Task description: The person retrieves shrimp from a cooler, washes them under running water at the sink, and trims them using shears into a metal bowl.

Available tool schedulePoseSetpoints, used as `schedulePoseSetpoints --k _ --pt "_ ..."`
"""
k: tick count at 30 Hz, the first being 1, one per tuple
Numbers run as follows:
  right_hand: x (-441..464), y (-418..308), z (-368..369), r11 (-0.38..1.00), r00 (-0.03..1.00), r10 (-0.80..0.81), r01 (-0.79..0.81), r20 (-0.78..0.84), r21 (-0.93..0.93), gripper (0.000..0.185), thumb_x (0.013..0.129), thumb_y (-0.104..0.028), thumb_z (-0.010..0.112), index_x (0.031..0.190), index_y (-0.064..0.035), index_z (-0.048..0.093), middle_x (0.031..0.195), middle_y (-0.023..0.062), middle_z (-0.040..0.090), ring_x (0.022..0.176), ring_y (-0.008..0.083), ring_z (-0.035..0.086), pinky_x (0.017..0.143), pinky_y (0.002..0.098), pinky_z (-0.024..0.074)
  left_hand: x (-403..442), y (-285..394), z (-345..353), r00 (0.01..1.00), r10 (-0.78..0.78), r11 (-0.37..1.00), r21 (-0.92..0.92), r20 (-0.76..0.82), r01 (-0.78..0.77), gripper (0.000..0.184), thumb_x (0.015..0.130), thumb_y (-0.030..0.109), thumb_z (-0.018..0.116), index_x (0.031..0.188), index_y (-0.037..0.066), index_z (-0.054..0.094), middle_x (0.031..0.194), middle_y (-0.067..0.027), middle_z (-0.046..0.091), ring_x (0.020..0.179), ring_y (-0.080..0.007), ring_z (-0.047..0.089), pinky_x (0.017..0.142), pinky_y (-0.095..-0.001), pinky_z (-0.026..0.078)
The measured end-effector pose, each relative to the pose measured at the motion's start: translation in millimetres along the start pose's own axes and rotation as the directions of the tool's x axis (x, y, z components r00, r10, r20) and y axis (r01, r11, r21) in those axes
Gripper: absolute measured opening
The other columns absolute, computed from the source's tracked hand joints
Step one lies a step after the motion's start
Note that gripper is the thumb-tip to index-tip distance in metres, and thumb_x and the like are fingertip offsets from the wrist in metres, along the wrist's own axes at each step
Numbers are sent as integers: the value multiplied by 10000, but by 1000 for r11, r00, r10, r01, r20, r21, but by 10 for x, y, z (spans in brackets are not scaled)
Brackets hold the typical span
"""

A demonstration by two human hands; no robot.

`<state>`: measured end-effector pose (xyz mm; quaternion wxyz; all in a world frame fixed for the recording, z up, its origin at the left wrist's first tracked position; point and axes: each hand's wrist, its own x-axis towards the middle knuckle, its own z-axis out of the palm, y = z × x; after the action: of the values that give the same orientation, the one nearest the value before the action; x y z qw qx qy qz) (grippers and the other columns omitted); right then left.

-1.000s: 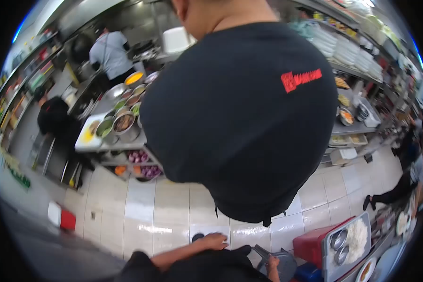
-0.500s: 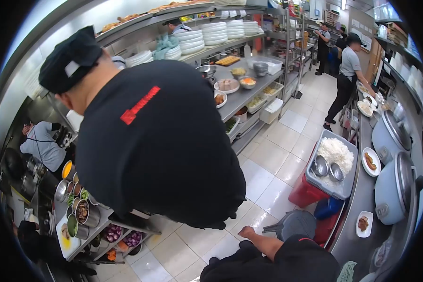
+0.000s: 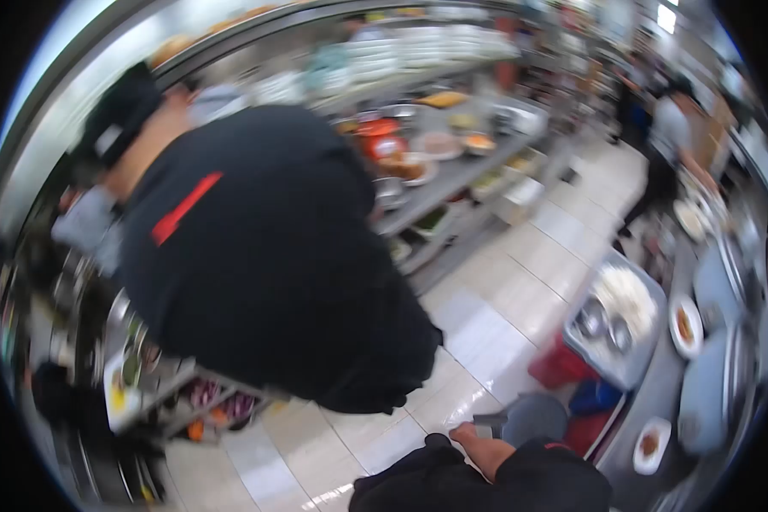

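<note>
Close beside the right hand [image 3: 463, 433], too blurred to tell its grip, sits a rounded grey plastic bin [image 3: 535, 418]; the left hand is out of view.

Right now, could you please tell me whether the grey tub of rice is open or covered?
Open: no lid lies over the grey tub, and the white rice inside shows plainly from above.
</note>
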<state>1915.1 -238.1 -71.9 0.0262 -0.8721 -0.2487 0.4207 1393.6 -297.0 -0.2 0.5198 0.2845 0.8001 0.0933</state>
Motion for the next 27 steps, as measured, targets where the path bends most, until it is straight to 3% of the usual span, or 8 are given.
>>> schedulePoseSetpoints --k 3,5,6,7,8,15,19,27 --pt "-380 -208 -330 982 988 -149 154 50 -106 365 779 -336 570 949 -28 667 900 133 688 849 254 673 738 333 524 153 -373 -51 990 14 963 270 -138 23 365 794 397 539 785 66 692 761 -142 678 744 -236 663 722 -405 500" --pt "1016 418 666 729 903 -346 429 253 -533 298 673 -308 640 896 -113 676 941 159 671 942 317 635 805 403 504 178 -541 -11 946 -41 999 -8 -323 41 400 787 412 514 716 59 689 696 -150 668 711 -280 663 713 -416 500" --pt "549 133 400 822 901 -289 407 323 -398 291 682 -319 637 878 -106 664 902 153 672 893 312 642 780 392 504 357 -719 -89 933 118 983 173 -340 -61 391 794 403 584 717 30 673 621 -115 633 530 -209 601 481 -359 482" --pt "39 -204 63 900 891 -231 348 391 -264 287 692 -329 635 860 -98 653 863 147 672 844 307 648 755 382 504 216 -542 -120 906 -84 996 -68 -414 62 397 729 408 577 756 29 693 756 -196 664 798 -327 659 775 -419 502" --pt "-92 -441 135 893 878 -255 375 405 -249 286 693 -330 635 856 -96 652 860 147 672 839 305 648 753 381 503 161 -565 -209 877 -124 977 -212 -463 26 414 710 413 611 834 29 702 855 -207 670 879 -320 652 828 -389 495" --pt "-750 -1736 1037 673 746 -417 637 518 -376 286 699 -338 635 825 -82 643 833 144 669 807 290 649 736 377 502 92 -902 -1062 826 -317 833 -553 -466 8 479 693 392 667 964 -3 673 963 -213 662 957 -338 626 857 -389 479" --pt "-1110 -2087 1214 622 748 -399 646 531 -443 289 703 -342 634 808 -73 638 817 143 667 789 282 649 726 374 501 63 -884 -2127 799 -324 746 -656 -507 -114 385 742 339 686 925 2 674 736 -148 660 558 -210 609 517 -330 488" --pt "-1739 -2302 1664 276 678 -318 735 662 -620 301 710 -351 634 773 -57 628 786 140 663 752 265 649 707 369 499 587 -1545 -4413 744 -322 688 -685 -586 -241 297 798 263 620 966 18 629 784 -73 625 647 -143 589 494 -294 466"
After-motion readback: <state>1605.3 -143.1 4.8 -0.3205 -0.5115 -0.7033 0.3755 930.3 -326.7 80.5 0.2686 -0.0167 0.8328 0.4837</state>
